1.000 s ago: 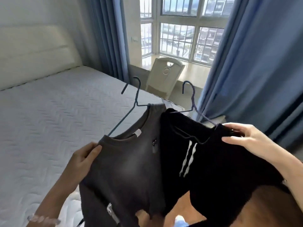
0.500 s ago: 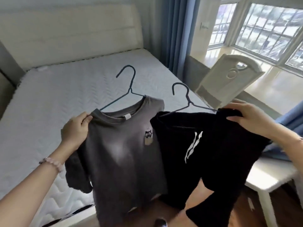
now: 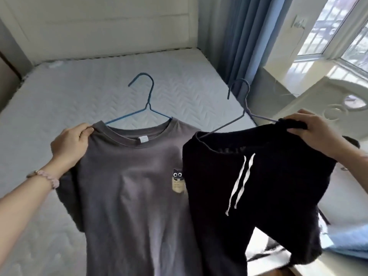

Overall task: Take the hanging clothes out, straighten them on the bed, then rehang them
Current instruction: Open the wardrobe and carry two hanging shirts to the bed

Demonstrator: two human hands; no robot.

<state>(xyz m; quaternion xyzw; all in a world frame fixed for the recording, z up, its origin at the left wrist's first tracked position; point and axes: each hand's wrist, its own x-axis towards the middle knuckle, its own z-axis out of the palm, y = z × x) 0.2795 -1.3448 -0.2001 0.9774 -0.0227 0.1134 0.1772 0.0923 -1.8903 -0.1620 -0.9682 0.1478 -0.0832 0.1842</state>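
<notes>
I record the bed (image 3: pixel 79 100) beyond both grips. The grey T-shirt (image 3: pixel 129 196) hangs from the left grip (image 3: pixel 69 144), pinched at the shoulder. The black shorts (image 3: pixel 258 186) hang from the right grip (image 3: pixel 316 134), which curls over the waistband. Each is on a hanger (image 3: pixel 148 102), and they are held apart, presumably to avoid tangling.

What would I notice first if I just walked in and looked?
A grey T-shirt with a little cat patch hangs on a blue hanger, gripped by the left hand. Beside it, on the right, the right hand grips black bottoms with white drawstrings. Both are held up before the white bed.
</notes>
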